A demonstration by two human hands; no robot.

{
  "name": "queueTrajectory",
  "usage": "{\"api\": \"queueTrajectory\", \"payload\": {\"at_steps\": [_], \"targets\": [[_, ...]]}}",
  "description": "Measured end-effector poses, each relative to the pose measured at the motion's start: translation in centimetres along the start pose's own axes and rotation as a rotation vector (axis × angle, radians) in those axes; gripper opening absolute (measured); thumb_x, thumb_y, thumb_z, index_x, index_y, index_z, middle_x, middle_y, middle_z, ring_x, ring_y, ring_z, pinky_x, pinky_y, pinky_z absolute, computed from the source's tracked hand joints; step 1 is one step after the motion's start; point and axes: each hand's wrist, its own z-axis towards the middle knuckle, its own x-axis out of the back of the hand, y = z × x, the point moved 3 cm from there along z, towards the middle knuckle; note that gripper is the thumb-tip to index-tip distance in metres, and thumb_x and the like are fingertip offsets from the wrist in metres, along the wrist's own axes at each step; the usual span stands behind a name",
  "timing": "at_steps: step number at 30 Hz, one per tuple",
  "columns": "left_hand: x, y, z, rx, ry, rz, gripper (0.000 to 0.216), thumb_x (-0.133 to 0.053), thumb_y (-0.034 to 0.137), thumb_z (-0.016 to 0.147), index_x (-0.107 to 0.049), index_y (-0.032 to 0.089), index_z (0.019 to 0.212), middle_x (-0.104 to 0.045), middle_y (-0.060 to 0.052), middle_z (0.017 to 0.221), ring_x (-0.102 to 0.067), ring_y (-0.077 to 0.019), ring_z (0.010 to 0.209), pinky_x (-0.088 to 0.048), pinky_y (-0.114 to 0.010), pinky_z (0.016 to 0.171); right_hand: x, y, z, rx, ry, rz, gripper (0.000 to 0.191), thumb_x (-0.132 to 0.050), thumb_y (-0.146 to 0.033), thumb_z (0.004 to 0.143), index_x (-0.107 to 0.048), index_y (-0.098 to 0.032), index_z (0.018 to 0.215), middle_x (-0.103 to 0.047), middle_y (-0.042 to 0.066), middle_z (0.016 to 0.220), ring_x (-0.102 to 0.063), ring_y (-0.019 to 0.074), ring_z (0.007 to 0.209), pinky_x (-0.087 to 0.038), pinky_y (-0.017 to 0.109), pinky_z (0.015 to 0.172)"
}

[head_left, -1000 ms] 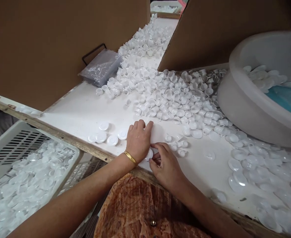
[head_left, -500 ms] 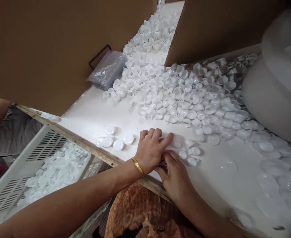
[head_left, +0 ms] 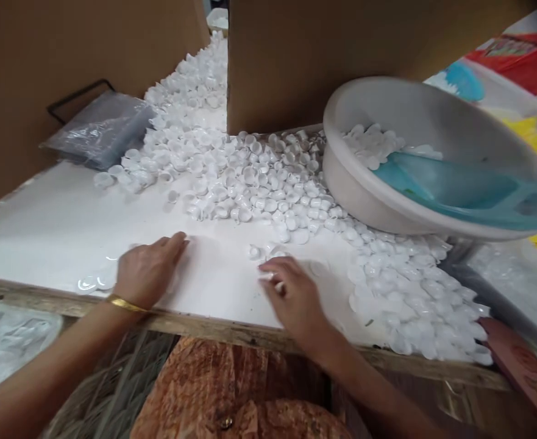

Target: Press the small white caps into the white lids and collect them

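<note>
Dozens of small white cups (head_left: 259,177) are lying heaped across the white tabletop (head_left: 222,292). On the near side of a few loose cups, the right hand (head_left: 300,302) is curving into a nearly closed curl, its thumb and fingers pinching a small white piece (head_left: 267,276). The left hand (head_left: 144,273) is hovering low with bent fingers held together, beside some flat white discs (head_left: 97,283); whether it is gripping anything, I cannot tell. A grey basin (head_left: 364,192) is standing at the right.

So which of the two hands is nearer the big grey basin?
The right hand, its wrist bare. The left hand, with the gold bracelet, is farther away, beside white discs.
</note>
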Motion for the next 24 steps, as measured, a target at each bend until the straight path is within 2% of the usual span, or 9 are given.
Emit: {"api": "queueTrajectory", "payload": {"at_steps": [2, 4, 9, 11, 14, 17, 19, 21, 24], "targets": [[0.1, -1.9, -0.1, 0.086, 0.015, 0.013, 0.035, -0.021, 0.041, 0.094, -0.046, 0.024, 0.112, -0.063, 0.0, 0.084, -0.048, -0.0115, 0.062, -0.014, -0.023, 0.055, 3.7, 2.2, -0.3, -0.108, 0.136, -0.267, 0.022, -0.047, -0.026, 0.085, -0.058, -0.02, 0.104, -0.055, 0.005, 0.106, -0.058, 0.0108, 0.068, -0.049, 0.027, 0.063], [0.3, -3.2, -0.3, 0.127, 0.034, -0.002, 0.033, -0.022, 0.041, 0.094, -0.045, 0.026, 0.111, -0.063, 0.002, 0.083, -0.047, -0.0108, 0.063, -0.014, -0.022, 0.056, 6.1, 4.4, -0.5, -0.124, 0.16, -0.511, 0.031, -0.053, -0.031, 0.082, -0.057, -0.018, 0.11, -0.054, 0.008, 0.111, -0.059, 0.0165, 0.076, -0.049, 0.033, 0.066], [1.1, -3.5, -0.9, 0.162, 0.176, -0.139, 0.031, -0.03, 0.039, 0.092, -0.055, 0.024, 0.103, -0.062, 0.0, 0.089, -0.048, -0.0116, 0.065, -0.017, -0.021, 0.052, 6.5, 7.0, -0.6, 0.011, 0.076, -0.696, 0.025, -0.048, -0.03, 0.084, -0.06, -0.016, 0.102, -0.059, 0.01, 0.099, -0.057, 0.0232, 0.091, -0.047, 0.037, 0.074], [1.3, -1.5, -0.9, 0.095, 0.221, -0.339, 0.032, -0.033, 0.038, 0.091, -0.058, 0.022, 0.104, -0.061, -0.003, 0.091, -0.049, -0.0113, 0.063, -0.025, -0.022, 0.051, 6.3, 6.5, -0.5, -0.032, 0.096, -0.684, 0.022, -0.047, -0.031, 0.084, -0.059, -0.017, 0.096, -0.061, 0.008, 0.093, -0.059, 0.0208, 0.081, -0.047, 0.034, 0.067], [1.3, 3.5, 0.0, -0.173, 0.133, -0.705, 0.034, -0.041, 0.037, 0.088, -0.055, 0.023, 0.116, -0.058, -0.005, 0.095, -0.053, -0.0117, 0.065, -0.04, -0.024, 0.057, 6.5, 4.2, -0.4, -0.122, 0.193, -0.585, 0.018, -0.049, -0.034, 0.083, -0.058, -0.019, 0.088, -0.063, 0.003, 0.081, -0.058, 0.0158, 0.065, -0.045, 0.028, 0.059], [1.3, 7.4, 1.0, -0.393, 0.098, -0.719, 0.034, -0.046, 0.03, 0.085, -0.055, 0.023, 0.117, -0.054, -0.006, 0.095, -0.054, -0.0148, 0.076, -0.044, -0.027, 0.067, 5.8, 1.7, -0.3, -0.163, 0.242, -0.37, 0.021, -0.052, -0.039, 0.082, -0.059, -0.02, 0.088, -0.062, -0.001, 0.066, -0.058, 0.0131, 0.055, -0.045, 0.026, 0.056], [1.2, 7.9, 1.3, -0.432, 0.086, -0.678, 0.026, -0.046, 0.025, 0.084, -0.062, 0.021, 0.105, -0.054, -0.006, 0.09, -0.053, -0.0158, 0.078, -0.043, -0.028, 0.068, 4.4, 0.5, 0.0, -0.154, 0.181, -0.16, 0.024, -0.05, -0.04, 0.083, -0.06, -0.02, 0.092, -0.063, -0.001, 0.064, -0.06, 0.0134, 0.055, -0.048, 0.025, 0.055], [1.1, 7.0, 0.9, -0.402, 0.04, -0.697, 0.023, -0.049, 0.022, 0.082, -0.064, 0.02, 0.099, -0.054, -0.006, 0.087, -0.053, -0.0153, 0.076, -0.043, -0.027, 0.068, 2.6, -0.4, 0.4, -0.089, 0.102, -0.014, 0.023, -0.048, -0.037, 0.085, -0.061, -0.02, 0.096, -0.067, 0.001, 0.075, -0.064, 0.0148, 0.066, -0.051, 0.026, 0.061], [1.5, 4.6, -0.3, -0.239, -0.044, -0.882, 0.029, -0.051, 0.025, 0.08, -0.062, 0.021, 0.107, -0.056, -0.004, 0.086, -0.053, -0.0132, 0.07, -0.043, -0.027, 0.066, -0.2, -1.6, 1.5, 0.117, 0.039, -0.02, 0.019, -0.047, -0.026, 0.087, -0.062, -0.022, 0.097, -0.066, 0.004, 0.098, -0.062, 0.0166, 0.091, -0.051, 0.031, 0.08]]}}
